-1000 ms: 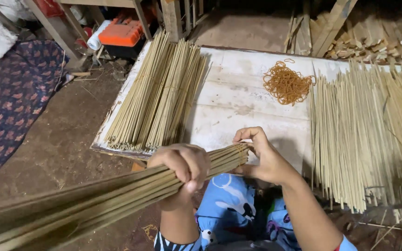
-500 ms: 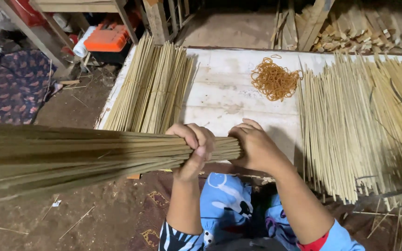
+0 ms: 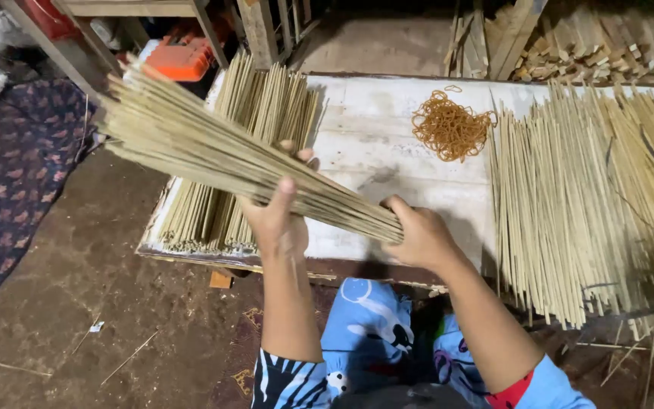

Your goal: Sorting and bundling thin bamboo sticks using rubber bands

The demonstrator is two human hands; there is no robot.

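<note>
I sit at a low whitewashed tabletop [image 3: 387, 144] on a dirt floor [image 3: 70, 303], wooden racks and offcuts behind it. It carries 2 lots of bamboo sticks, a stacked pile [image 3: 244, 151] on my left and a loose spread [image 3: 592, 197] on my right, with 1 heap of rubber bands [image 3: 452, 126] between. My left hand [image 3: 278, 220] and right hand [image 3: 418, 235] are each clamped on 1 stick bundle [image 3: 221, 155], slanting over the stacked pile and partly covering it.

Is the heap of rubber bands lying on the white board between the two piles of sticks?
Yes, the heap of orange rubber bands lies on the white board, with the left stick pile on one side and the right stick pile on the other.
</note>
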